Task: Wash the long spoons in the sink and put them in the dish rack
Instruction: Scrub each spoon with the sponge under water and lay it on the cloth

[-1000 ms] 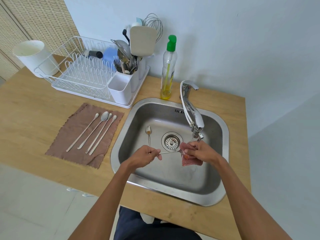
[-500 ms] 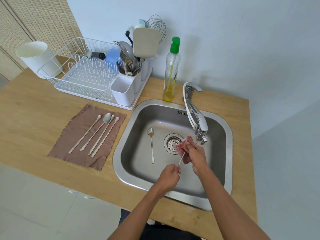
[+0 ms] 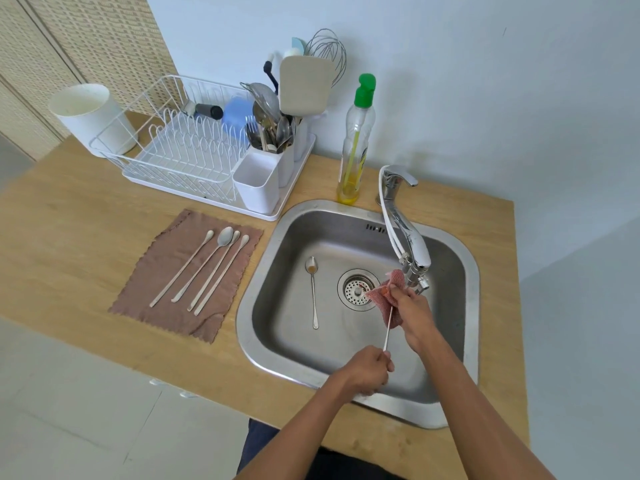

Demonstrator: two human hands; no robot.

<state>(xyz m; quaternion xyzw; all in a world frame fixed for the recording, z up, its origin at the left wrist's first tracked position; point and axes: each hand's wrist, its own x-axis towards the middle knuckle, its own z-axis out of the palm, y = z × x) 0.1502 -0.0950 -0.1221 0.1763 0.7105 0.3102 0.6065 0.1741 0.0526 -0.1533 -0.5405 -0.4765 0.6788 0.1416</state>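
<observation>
Where the sink's [image 3: 258,289] near rim meets the desk [image 3: 69,220], we find the left hand [image 3: 367,370] curled round the end of the held spoon [image 3: 388,329], over the near part of the basin. Its thin handle slants up and away to the right hand [image 3: 410,306], a little farther into the sink. That hand's fingers grip a pink mesh scrubber [image 3: 382,295] bunched over the spoon's bowl, so we cannot see the bowl itself. Scrubber and right hand sit just below the spout of the faucet [image 3: 405,233], over the right half of the sink, beside the drain strainer [image 3: 356,289] at its middle.

A second spoon [image 3: 313,296] lies flat on the sink floor, left of the strainer. Its bowl points toward the far wall with a brownish smear in it, and its handle points at the near rim.

On the desk just left of the sink we see a brown cloth [image 3: 162,271], with four long spoons [image 3: 207,268] lying side by side on it, well apart from the basin.

Beyond the sink's far-left corner stands the white dish rack [image 3: 180,147], its utensil caddy [image 3: 259,181] on the side nearest the sink and crowded with cutlery. Behind the sink's far rim, just left of the faucet base, stands a clear soap bottle [image 3: 355,143] with a green cap. Farthest from the sink, past the rack, we make out a white tub [image 3: 90,116].
</observation>
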